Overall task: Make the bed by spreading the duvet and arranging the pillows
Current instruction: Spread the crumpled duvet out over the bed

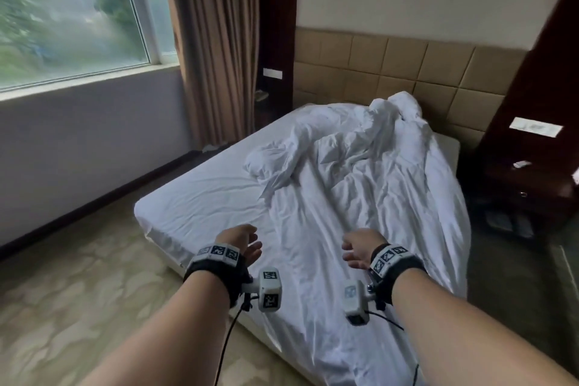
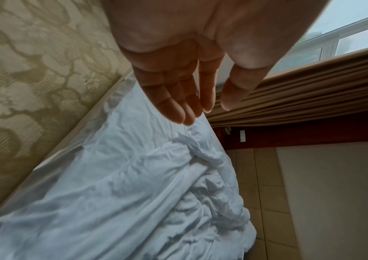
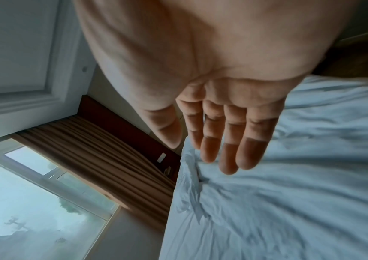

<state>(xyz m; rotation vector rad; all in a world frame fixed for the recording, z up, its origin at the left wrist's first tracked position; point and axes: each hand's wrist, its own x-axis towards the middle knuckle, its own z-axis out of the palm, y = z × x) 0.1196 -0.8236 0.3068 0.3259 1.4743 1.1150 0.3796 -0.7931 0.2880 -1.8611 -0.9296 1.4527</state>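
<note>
Soft daylight enters from the large glass window (image 1: 72, 9), and the room is rather dim. The head view is blurred, edges bend, and the crumpled white duvet (image 1: 360, 172) looks bluish.

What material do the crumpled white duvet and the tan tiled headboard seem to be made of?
Crumpled white duvet: probably woven cotton-like cloth, matte, with sharp fine creases. Tan tiled headboard: apparently padded panels in leatherette or fabric, with soft seams and little shine.
</note>
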